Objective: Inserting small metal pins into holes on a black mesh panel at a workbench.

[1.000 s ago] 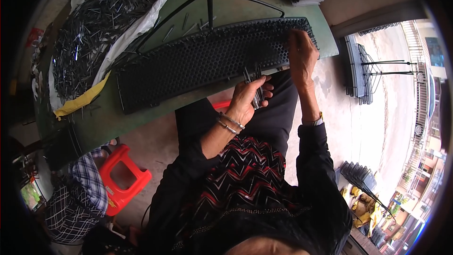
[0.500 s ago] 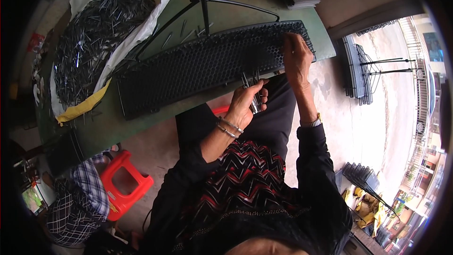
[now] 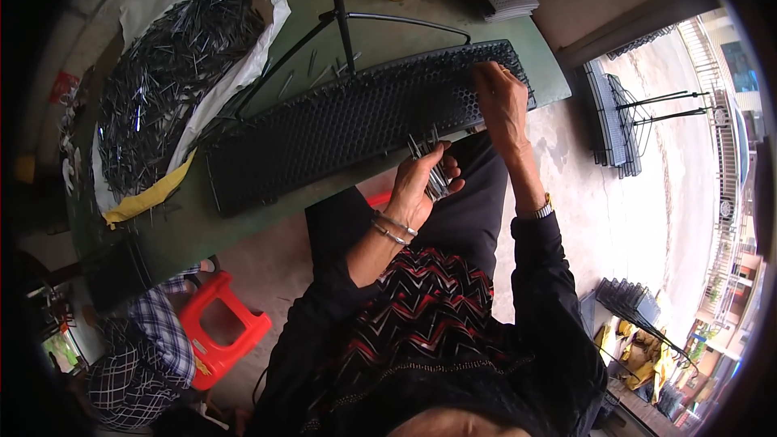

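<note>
A long black panel (image 3: pixel 324 133) full of small round holes lies along the near edge of the green table. Short dark spikes stand up in rows along its far side and right end. My left hand (image 3: pixel 413 194) is closed around a bunch of thin, shiny dark rods (image 3: pixel 438 181), just in front of the panel's near edge. Over the panel's right part, my right hand (image 3: pixel 505 109) is bent down with its fingertips pinched together. The hand itself hides whatever those fingertips hold.
A white sack (image 3: pixel 271 28) heaped with dark rods (image 3: pixel 174 73) sits on the table's left (image 3: pixel 190 231). Behind the panel rises a black metal stand (image 3: pixel 337 14); loose rods (image 3: pixel 322 73) lie nearby. A red stool (image 3: pixel 255 332) and a person in checked clothing (image 3: pixel 158 328) are at lower left.
The whole view has shifted slightly, moving the table and panel a little down and left in the picture. Both hands keep nearly the same place over and beside the panel.
</note>
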Motion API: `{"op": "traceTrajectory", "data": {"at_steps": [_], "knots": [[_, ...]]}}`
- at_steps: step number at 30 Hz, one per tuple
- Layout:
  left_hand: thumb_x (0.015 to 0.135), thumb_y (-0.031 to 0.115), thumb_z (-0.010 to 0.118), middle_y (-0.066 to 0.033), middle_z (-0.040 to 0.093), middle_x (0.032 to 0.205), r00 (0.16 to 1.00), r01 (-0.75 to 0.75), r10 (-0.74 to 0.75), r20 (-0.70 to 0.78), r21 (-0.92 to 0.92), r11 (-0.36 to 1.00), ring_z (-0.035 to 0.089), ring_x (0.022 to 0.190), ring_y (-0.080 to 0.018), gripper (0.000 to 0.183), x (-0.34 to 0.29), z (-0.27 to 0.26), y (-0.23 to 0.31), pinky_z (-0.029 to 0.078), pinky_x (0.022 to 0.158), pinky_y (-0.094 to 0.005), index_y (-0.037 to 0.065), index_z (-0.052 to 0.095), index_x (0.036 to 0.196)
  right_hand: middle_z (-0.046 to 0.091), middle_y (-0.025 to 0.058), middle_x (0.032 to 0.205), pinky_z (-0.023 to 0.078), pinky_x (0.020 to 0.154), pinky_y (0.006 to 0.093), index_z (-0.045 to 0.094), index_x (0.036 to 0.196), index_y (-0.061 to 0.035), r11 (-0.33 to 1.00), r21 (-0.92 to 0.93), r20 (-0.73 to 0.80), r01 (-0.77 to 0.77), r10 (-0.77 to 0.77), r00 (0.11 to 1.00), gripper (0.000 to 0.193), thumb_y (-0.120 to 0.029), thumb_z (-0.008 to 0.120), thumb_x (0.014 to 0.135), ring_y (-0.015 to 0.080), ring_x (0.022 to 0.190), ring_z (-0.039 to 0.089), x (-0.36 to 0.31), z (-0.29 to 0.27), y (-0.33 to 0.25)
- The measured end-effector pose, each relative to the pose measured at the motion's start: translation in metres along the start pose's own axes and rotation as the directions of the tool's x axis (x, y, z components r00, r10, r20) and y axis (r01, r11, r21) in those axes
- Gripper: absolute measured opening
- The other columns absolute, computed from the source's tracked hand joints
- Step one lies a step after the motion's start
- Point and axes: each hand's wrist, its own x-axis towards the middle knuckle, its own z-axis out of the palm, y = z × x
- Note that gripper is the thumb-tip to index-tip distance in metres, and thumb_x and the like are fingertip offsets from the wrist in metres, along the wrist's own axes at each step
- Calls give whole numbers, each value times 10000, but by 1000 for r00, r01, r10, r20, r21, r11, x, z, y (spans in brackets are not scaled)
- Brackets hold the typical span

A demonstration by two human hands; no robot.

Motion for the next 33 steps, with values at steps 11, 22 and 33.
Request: {"op": "traceTrajectory", "data": {"at_steps": [11,22,33], "knots": [[914,245,633,8,474,669,994,13,-5,108,-74,997,424,545,-97,210,3,1,3,317,471,-227,57,586,994,566,98,857,480,642,379,683,918,-129,959,-283,23,-4,11,1000,95,-137,629,840,292,764,609,-3,5,-5],[928,271,612,35,507,670,996,-34,31,83,45,998,439,511,-62,233,-8,5,3,336,458,-220,61,625,1030,533,82,935,416,756,382,662,1103,-156,917,-389,-60,89,-121,991,273,-151,632,833,258,874,534,-28,19,10],[891,242,665,-1,597,699,991,-124,114,73,161,979,498,525,-63,164,-15,18,1,342,425,-210,80,641,879,598,134,819,507,625,344,620,933,-10,922,210,508,-325,181,842,212,-203,659,855,248,726,634,-50,-32,-31]]}}
